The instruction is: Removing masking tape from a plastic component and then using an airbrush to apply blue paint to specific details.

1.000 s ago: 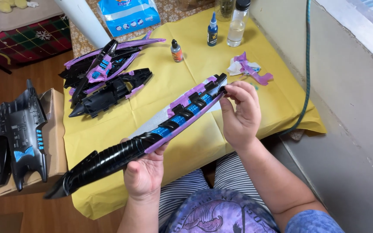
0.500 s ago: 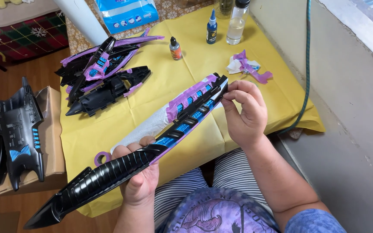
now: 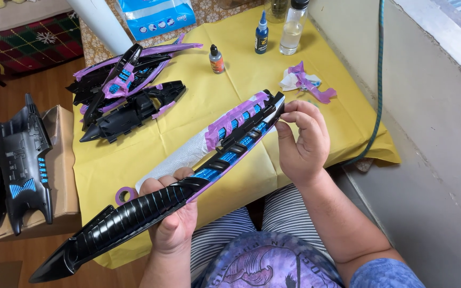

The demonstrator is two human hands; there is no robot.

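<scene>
The left hand point(image 3: 173, 221) now grips the long black panel point(image 3: 150, 208) nearer its middle, fingers clamped under it. The right hand point(image 3: 302, 141) still pinches purple tape point(image 3: 236, 114) at the far tip, so peeling looks underway. Painted parts point(image 3: 126, 98) lie beyond the fingers on the worktop point(image 3: 198, 122).

Black ribbed panel point(image 3: 150, 213), blue insets, purple tape; yellow cloth point(image 3: 241, 80).

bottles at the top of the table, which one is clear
The tall clear bottle with a black cap, farthest right. The dark blue dropper bottle stands just left of it, and the small orange-labelled bottle stands further left.
</scene>
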